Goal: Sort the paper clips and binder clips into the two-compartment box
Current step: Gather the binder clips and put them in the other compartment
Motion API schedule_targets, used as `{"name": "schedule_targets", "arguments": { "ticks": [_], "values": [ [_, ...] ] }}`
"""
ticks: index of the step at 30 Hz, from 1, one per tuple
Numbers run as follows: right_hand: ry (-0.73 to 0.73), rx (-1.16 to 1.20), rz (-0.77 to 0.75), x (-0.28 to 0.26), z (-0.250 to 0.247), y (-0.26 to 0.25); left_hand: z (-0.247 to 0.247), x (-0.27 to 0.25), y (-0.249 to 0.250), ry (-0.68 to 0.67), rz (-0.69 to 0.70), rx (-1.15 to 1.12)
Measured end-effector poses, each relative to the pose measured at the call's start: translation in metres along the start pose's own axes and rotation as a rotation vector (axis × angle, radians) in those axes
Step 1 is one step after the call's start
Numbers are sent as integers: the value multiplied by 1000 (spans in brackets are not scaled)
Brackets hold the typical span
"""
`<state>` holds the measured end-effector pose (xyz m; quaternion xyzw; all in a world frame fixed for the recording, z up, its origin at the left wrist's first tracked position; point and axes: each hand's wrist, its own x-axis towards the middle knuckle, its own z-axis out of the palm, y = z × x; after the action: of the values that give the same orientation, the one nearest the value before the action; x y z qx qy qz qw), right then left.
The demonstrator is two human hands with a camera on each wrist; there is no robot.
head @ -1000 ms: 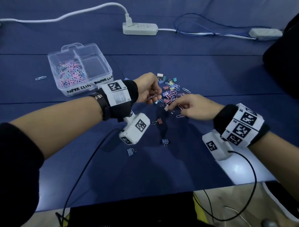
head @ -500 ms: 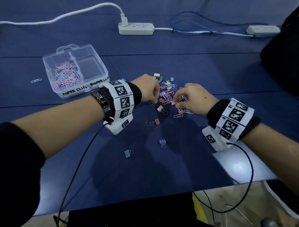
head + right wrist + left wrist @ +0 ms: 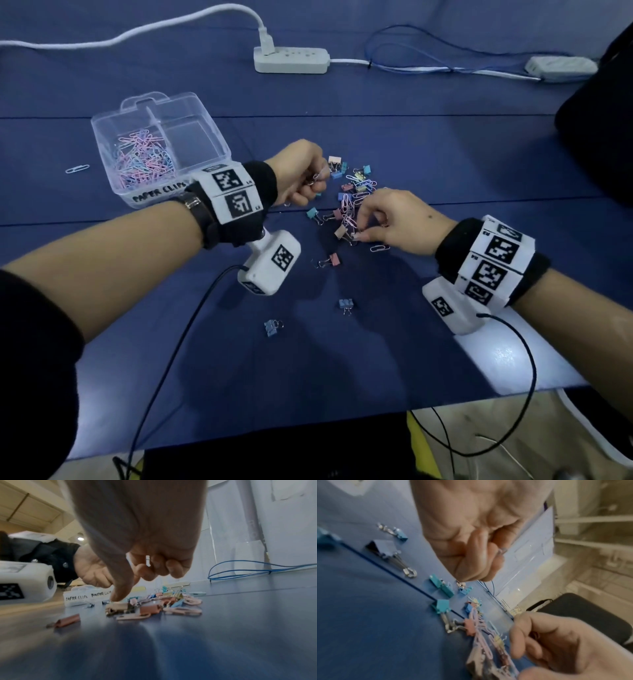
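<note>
A clear two-compartment box [image 3: 209,137] stands at the back left. Its left compartment holds several pastel paper clips [image 3: 144,157]; the right one looks bare. A mixed pile of paper clips and binder clips [image 3: 354,190] lies mid-table. My left hand [image 3: 308,178] hovers at the pile's left edge, its fingers curled round paper clips [image 3: 502,550]. My right hand [image 3: 387,219] reaches down on the pile's near side with curled fingers. Its thumb [image 3: 120,595] and forefinger pinch pink paper clips [image 3: 349,219] beside a tan binder clip [image 3: 118,606].
Loose binder clips lie nearer me: a pink one [image 3: 332,260] and two blue ones [image 3: 346,304] [image 3: 273,327]. Single paper clips lie left of the box [image 3: 77,169] and by my right hand [image 3: 379,248]. Power strips [image 3: 291,60] and cables run along the back.
My left hand has lifted and turned at the pile's left edge, clips still in its fingers. My right hand has shifted to the pile's near side and lowered its thumb.
</note>
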<state>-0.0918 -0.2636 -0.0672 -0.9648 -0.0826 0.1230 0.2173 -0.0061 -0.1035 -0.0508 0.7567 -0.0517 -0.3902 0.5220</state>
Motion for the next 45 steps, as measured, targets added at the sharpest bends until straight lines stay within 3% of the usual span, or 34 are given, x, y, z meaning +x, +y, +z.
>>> {"name": "schedule_targets", "arguments": {
  "ticks": [4, 6, 8, 11, 15, 17, 19, 24, 29, 32, 37, 42, 45],
  "values": [
    [58, 38, 49, -5, -5, 4, -1, -5, 2, -85, 1, -101],
    [40, -28, 62, -5, -5, 5, 3, -6, 2, -79, 7, -25],
    [-18, -43, 39, -7, -3, 3, 9, -7, -2, -25, 74, 265],
    [-114, 0, -24, -10, -2, -2, 17, -14, -12, 34, 306, 826],
    [32, 32, 1, -10, -7, -1, 17, -25, -17, -105, 363, 1041],
    [97, -3, 35, -12, -12, 4, 17, -27, -18, -105, 367, 1146],
    [50, -88, 61, -15, -16, 8, 15, -28, -17, -78, 358, 1229],
    [-72, -134, 70, -23, -10, 14, 14, -27, -6, -47, 378, 1196],
    [-68, -131, 55, -17, -4, 12, 28, -23, -10, -177, 396, 1200],
    [-51, -125, 45, -15, 3, 9, 22, -24, -15, -116, 386, 1245],
    [-80, -167, 67, -13, 5, 7, 6, -27, -17, 48, 365, 1127],
    [-129, -155, 91, -15, 7, 4, 14, -15, -6, 58, 338, 1172],
    [-16, -72, 86, -13, 6, 2, 26, -1, -1, 97, 317, 1270]
  ]
}}
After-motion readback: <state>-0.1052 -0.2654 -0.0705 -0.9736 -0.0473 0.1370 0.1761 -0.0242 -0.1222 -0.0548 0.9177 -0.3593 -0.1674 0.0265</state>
